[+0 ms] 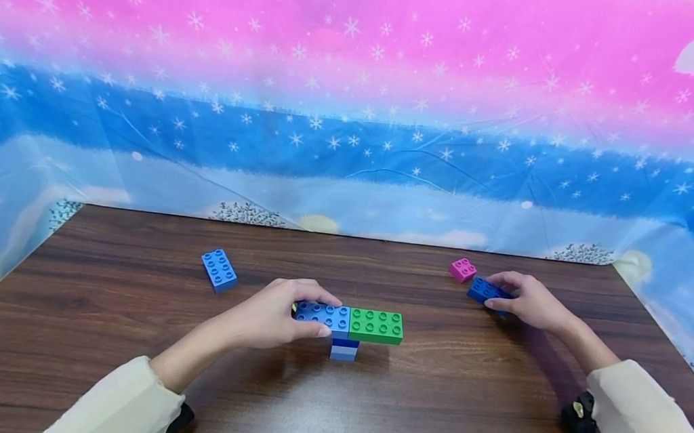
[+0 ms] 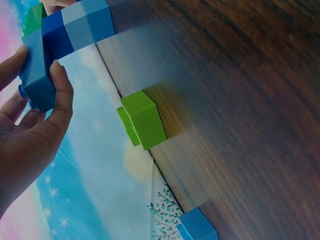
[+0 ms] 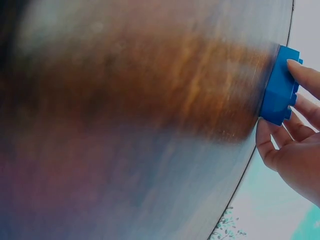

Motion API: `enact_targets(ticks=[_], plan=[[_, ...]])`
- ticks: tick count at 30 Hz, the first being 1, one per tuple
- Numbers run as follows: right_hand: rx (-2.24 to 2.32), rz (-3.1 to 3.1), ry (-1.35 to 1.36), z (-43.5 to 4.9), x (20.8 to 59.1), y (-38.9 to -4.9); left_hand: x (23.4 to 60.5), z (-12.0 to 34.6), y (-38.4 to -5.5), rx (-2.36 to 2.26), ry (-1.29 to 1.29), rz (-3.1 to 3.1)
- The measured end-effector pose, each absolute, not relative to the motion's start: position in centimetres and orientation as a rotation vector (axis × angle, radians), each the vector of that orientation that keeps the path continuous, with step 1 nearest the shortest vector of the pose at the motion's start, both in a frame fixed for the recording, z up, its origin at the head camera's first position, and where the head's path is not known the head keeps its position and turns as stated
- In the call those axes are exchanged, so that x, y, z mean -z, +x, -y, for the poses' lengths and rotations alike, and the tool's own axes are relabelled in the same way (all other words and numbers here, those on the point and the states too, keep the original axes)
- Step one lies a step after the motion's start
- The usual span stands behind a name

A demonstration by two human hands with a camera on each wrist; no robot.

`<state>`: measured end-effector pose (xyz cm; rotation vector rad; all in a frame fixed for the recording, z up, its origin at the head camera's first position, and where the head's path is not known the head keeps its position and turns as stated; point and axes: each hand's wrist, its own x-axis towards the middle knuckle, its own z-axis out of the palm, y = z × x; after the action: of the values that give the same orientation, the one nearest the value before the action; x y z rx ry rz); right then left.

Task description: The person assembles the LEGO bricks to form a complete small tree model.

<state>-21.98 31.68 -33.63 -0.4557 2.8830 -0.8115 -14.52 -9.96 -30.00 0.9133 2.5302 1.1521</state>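
Dark-blue brick [image 1: 482, 290] in right fingers [image 1: 507, 278]

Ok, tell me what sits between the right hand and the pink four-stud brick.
In the head view, the dark blue brick, gripped by the right hand, lies between that hand and the pink four-stud brick.

The head camera looks forward and down across the desk [image 1: 100, 326] to its far edge, while close, tilted left and right wrist views respectively share its joined bricks [image 1: 351, 324] and dark-blue brick [image 1: 481, 289].
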Motion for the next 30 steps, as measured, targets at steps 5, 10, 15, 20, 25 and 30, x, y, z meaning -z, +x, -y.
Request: enact_targets(ticks=[5, 10, 15, 20, 25, 30], plan=[[0.814, -2.871, -0.466, -31.9, 33.7, -22.0, 30.0, 10.0, -14.5, -1.151, 0.915, -2.531], [0.824, -2.862, -0.489, -32.0, 33.8, -21.9, 30.0, 10.0, -14.5, -1.15, 0.925, -2.529], [0.831, -2.859, -0.518, -31.9, 33.7, -21.6, 30.0, 10.0, -14.5, -1.155, 0.929, -2.523], [0.822, -2.853, -0.541, -31.7, 33.5, -21.4, 29.9, 10.0, -14.5, -1.155, 0.926, -2.523], [0.834, -2.836, -0.566, -31.4, 33.0, -21.0, 29.9, 10.0, -14.5, -1.151, 0.92, -2.524], [0.85, -2.836, -0.626, -30.9, 32.3, -20.6, 29.9, 9.9, -14.5, -1.15, 0.918, -2.528]])
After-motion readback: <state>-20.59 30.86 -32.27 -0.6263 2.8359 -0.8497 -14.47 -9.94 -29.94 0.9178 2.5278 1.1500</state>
